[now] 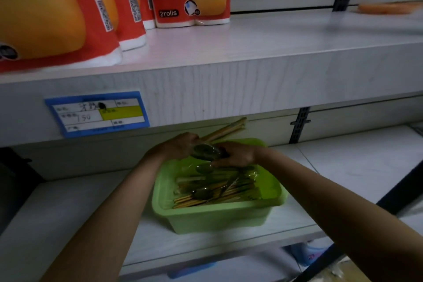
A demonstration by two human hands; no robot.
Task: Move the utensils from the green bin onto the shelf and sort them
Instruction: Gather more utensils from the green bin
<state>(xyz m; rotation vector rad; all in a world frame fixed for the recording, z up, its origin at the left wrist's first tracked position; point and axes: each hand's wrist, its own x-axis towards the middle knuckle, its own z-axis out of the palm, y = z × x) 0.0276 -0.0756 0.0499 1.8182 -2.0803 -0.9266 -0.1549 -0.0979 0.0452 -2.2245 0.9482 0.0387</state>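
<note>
Both my left hand (180, 146) and right hand (235, 154) grip one crinkly, film-wrapped utensil set (206, 151). Rectangular green plastic bin (217, 215) beneath holds more.

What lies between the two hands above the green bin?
Head view: a plastic-wrapped spoon-and-chopsticks pack spans the gap; the left hand and the right hand both grip it.

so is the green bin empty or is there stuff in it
Not empty. The green bin holds a pile of chopsticks and wrapped spoons; the left hand and right hand grip one wrapped set above it.
</note>
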